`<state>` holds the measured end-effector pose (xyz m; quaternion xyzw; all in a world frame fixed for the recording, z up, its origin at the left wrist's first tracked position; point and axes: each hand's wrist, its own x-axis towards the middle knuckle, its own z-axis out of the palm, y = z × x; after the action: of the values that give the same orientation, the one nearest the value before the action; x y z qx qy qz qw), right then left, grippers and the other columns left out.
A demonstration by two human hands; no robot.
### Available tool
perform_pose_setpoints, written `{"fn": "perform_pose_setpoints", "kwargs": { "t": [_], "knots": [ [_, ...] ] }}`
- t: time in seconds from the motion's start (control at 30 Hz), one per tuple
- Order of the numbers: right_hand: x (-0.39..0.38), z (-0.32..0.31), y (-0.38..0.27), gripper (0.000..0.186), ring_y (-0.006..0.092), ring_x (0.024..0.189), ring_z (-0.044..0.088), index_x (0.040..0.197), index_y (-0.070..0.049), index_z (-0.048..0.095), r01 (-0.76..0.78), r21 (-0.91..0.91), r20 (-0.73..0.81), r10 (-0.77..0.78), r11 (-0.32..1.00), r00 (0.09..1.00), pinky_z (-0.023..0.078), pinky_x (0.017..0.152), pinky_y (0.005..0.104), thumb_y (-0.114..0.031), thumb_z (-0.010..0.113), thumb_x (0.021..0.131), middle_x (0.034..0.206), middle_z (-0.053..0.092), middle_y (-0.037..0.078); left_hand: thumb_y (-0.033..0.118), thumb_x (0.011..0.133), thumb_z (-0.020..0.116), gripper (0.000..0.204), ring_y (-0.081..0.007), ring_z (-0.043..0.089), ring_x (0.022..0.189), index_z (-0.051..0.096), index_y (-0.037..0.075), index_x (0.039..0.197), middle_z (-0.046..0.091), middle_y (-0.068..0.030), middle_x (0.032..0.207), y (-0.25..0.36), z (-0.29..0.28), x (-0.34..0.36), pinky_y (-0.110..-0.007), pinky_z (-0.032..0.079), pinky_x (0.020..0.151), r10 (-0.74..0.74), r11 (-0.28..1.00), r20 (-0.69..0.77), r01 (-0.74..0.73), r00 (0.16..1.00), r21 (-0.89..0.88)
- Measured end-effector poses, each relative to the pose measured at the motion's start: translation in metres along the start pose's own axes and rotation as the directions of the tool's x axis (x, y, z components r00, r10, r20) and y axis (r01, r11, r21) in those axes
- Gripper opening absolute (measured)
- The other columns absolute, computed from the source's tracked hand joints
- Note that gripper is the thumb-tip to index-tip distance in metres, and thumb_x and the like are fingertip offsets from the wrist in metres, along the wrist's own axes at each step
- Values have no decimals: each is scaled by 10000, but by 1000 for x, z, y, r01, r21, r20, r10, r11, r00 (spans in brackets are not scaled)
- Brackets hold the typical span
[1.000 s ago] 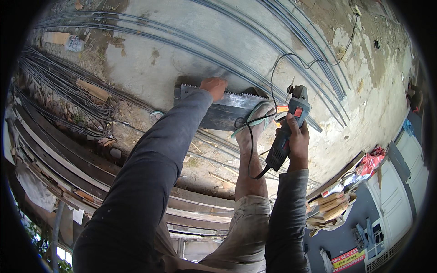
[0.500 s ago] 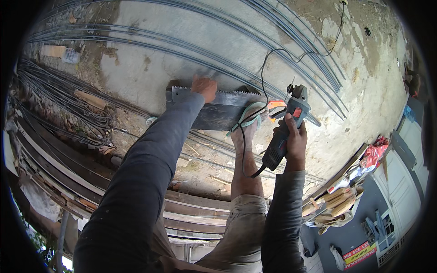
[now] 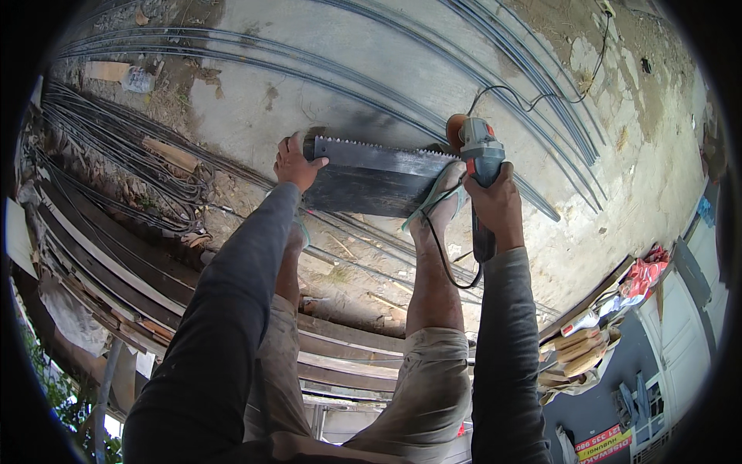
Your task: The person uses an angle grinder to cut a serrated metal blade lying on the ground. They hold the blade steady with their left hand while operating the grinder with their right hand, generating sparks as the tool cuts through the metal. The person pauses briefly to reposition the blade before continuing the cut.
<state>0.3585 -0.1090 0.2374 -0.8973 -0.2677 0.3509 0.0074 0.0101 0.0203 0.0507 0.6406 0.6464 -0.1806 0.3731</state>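
Note:
A hand saw's wide grey blade (image 3: pixel 379 153) lies on a dark board (image 3: pixel 363 189) on the ground, its teeth along the far edge. At the board's left end, my left hand (image 3: pixel 295 164) grips the edge, thumb on the near face and fingers round the far corner. In my right hand (image 3: pixel 496 203) is an angle grinder (image 3: pixel 485 155), held by its body just right of the blade's end. Its brown disc (image 3: pixel 456 131) faces the blade's right end. My sandalled right foot (image 3: pixel 444 192) stands on the right end of the board. The saw's handle is hidden.
Long steel bars (image 3: pixel 363 94) run across the concrete beyond the board. Bundled dark rods (image 3: pixel 127 147) and planks (image 3: pixel 116 263) lie at the left. The grinder's black cord (image 3: pixel 533 100) loops over the ground. Gloves and bags (image 3: pixel 583 348) lie at the right.
My left hand has moved from the blade's toothed edge to the board's left end. The grinder has turned and come nearer the blade, its disc now showing its face. The orange saw handle is now out of sight.

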Motion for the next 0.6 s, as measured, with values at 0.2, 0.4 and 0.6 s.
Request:
{"fn": "perform_pose_setpoints", "kwargs": {
  "t": [0.2, 0.4, 0.6],
  "knots": [
    [37, 31, -26, 555, 463, 987, 692, 1171, 40, 470, 166, -363, 202, -97, 917, 975, 543, 888, 506, -274, 709, 781, 1029, 697, 296, 502, 804, 809, 950, -415, 511, 1319, 357, 40, 1501, 528, -243, 1404, -14, 18, 3, -482, 447, 1073, -31, 990, 44, 37, 999, -135],
    [49, 54, -44, 453, 393, 1019, 717, 1179, 54, 483, 174, -520, 292, -17, 836, 956, 561, 907, 457, -197, 642, 837, 1061, 713, 254, 558, 843, 752, 774, -368, 599, 1253, 501, 56, 1375, 640, -206, 1303, 29, -1, 11, -479, 493, 1012, -323, 946, 122, 316, 939, 77],
    [53, 63, -51, 415, 375, 1018, 724, 1172, 52, 489, 166, -555, 286, -1, 815, 958, 569, 900, 437, -181, 625, 856, 1061, 720, 242, 543, 863, 741, 682, -336, 612, 1250, 544, 81, 1324, 638, -190, 1320, 35, 1, 21, -460, 509, 989, -436, 898, 149, 418, 887, 140]
  ]
}}
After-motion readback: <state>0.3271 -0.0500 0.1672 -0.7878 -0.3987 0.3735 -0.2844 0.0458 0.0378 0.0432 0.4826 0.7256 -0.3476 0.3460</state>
